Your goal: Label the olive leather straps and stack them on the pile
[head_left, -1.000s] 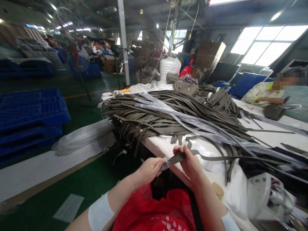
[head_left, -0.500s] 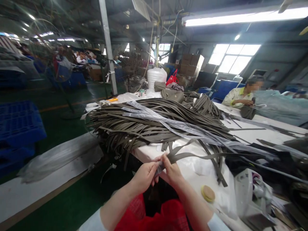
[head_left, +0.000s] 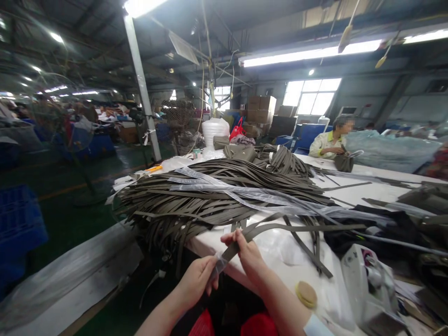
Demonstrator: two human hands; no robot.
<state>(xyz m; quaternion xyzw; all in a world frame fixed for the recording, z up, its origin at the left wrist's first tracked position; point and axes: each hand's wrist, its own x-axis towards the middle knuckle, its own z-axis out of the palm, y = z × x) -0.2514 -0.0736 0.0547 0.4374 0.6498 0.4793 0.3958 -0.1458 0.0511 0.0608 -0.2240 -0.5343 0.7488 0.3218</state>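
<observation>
A grey-brown strap runs from the right across the table's near edge into my hands. My right hand pinches it between thumb and fingers. Lower and to the left, my left hand is closed on the strap's end, where a clear plastic sleeve covers it. Behind my hands lies a large heap of similar straps. Several long clear plastic sleeves lie across that heap.
On the white table sit a round yellow-rimmed tin and a white box at right. A co-worker sits across the table holding a dark bag. Blue crates stand on the floor at left.
My left hand has moved down and left, away from my right hand, and more of the strap and sleeve shows between them. The whole view has tilted upward.
</observation>
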